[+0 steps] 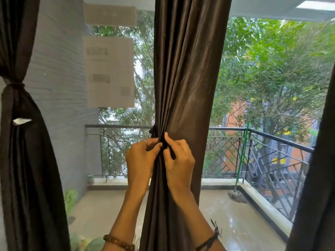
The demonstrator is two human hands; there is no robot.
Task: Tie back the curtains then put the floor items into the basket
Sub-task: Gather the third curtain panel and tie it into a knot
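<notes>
A dark brown curtain (186, 78) hangs in the middle of the window, gathered into a narrow waist at railing height. My left hand (140, 158) and my right hand (178, 158) meet at that waist. Each pinches an end of a dark tie-back band (171, 151) wrapped round the gathered cloth. A second brown curtain (20, 142) at the far left is bound with a tie at its waist. A third dark curtain (319, 178) hangs at the right edge. No basket or floor items show.
Behind the glass lies a balcony with a black metal railing (262, 134), a green-handled mop (239, 178) leaning in the corner and trees beyond. White papers (108, 73) stick on the glass at upper left. Green round objects (94, 244) sit low at the left.
</notes>
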